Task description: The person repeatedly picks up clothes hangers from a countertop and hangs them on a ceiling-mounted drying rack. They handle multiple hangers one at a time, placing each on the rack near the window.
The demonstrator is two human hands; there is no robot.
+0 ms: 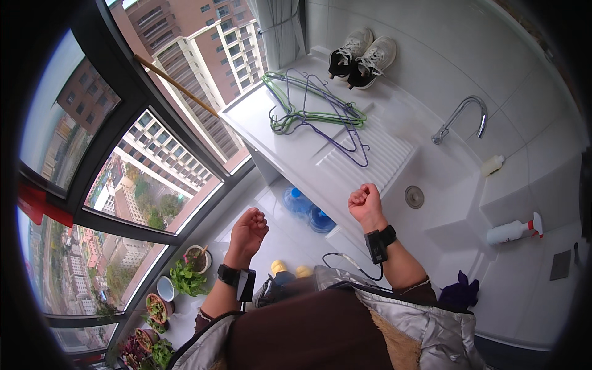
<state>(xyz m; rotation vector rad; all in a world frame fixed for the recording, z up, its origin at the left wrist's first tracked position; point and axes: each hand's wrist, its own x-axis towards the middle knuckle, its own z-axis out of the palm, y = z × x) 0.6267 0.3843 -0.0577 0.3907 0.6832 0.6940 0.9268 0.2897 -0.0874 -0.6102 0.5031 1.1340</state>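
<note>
My left hand (251,230) is held above the floor with its fingers curled in, and nothing shows in it. Near the front edge of the white washboard sink, my right hand (365,202) is also curled closed, with no object visible. A device is strapped to each wrist. Beyond the hands, several green and purple clothes hangers (319,115) lie in a loose tangle on the white counter (259,111), some reaching over the ribbed washboard (370,159). To the right is the basin with its round metal drain (414,197) and a curved chrome tap (467,111).
White sneakers (365,58) stand at the counter's back. A spray bottle (513,231), a small bottle (492,165) and a purple cloth (459,291) are at the right. Blue water jugs (298,202) stand under the counter. Potted plants (187,277) line the window side, left.
</note>
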